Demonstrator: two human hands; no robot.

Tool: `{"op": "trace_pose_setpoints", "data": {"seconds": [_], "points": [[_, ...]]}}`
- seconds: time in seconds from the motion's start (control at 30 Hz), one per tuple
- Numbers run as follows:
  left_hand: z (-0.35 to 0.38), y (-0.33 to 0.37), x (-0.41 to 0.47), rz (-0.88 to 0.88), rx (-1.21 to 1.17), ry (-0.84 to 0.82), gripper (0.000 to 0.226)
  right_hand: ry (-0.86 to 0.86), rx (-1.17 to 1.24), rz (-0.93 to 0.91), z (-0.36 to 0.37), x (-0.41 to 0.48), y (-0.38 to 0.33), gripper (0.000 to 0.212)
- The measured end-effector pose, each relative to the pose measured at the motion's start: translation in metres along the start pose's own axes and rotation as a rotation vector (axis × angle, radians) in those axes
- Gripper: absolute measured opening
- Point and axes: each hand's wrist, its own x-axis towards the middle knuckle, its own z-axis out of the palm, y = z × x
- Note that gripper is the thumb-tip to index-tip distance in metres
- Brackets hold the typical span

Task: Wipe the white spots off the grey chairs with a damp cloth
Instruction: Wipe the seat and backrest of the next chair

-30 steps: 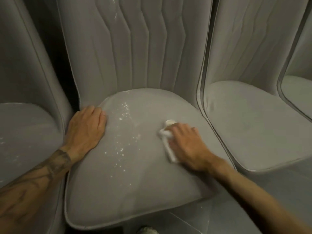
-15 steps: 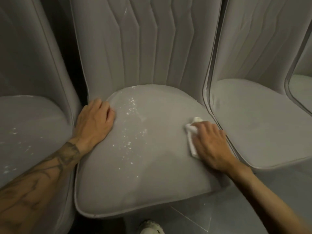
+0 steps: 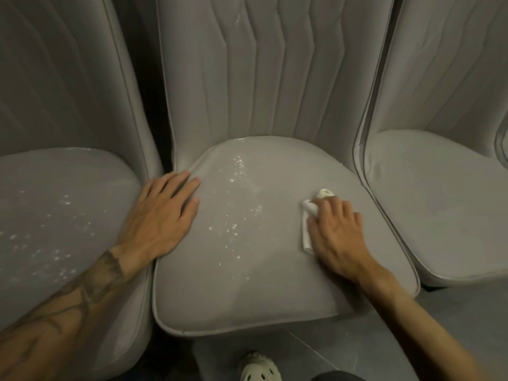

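Head view looks down on three grey chairs standing side by side, their seats almost touching. On the middle chair point(image 3: 275, 284) a band of white spots point(image 3: 233, 215) runs from near the backrest down the seat, left of its centre, and a few more specks sit high on the ribbed backrest. The right hand point(image 3: 336, 237) lies palm down on the right part of this seat, fingers bent over a folded white cloth point(image 3: 308, 232) and pressing it onto the fabric; the cloth sticks out from under the fingertips and along the thumb side, well to the right of the spots and not touching them. The left hand point(image 3: 162, 213) rests flat on the seat's left edge, fingers straight and slightly spread toward the backrest, holding nothing; its forearm carries a dark tattoo. The two hands are well apart, with the spotted band between them. The left chair point(image 3: 55, 188) has its own scatter of white spots across the seat. The right chair point(image 3: 439, 202) shows a plain seat. Below the middle seat, a pale perforated shoe point(image 3: 259, 368) stands on the grey tiled floor point(image 3: 343, 345).
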Motion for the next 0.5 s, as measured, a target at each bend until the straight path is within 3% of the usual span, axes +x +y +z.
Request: {"op": "trace_pose_setpoints", "data": {"seconds": [0.13, 0.2, 0.27, 0.4, 0.5], "points": [[0.0, 0.0, -0.002, -0.009, -0.035, 0.013, 0.055, -0.037, 0.166, -0.353, 0.009, -0.02, -0.065, 0.036], [-0.001, 0.001, -0.003, -0.015, -0.05, 0.014, 0.056, -0.09, 0.215, -0.397, 0.003, -0.019, -0.056, 0.035], [-0.003, 0.003, -0.004, -0.014, -0.054, 0.02, 0.056, -0.063, 0.154, -0.333, 0.0, -0.019, -0.022, 0.036], [-0.007, 0.009, -0.004, -0.033, -0.061, 0.024, 0.056, 0.012, 0.015, 0.036, -0.002, -0.03, 0.025, 0.037], [-0.008, 0.012, -0.004, -0.039, -0.059, 0.029, 0.054, 0.013, 0.082, -0.132, 0.007, -0.03, -0.036, 0.04]]}}
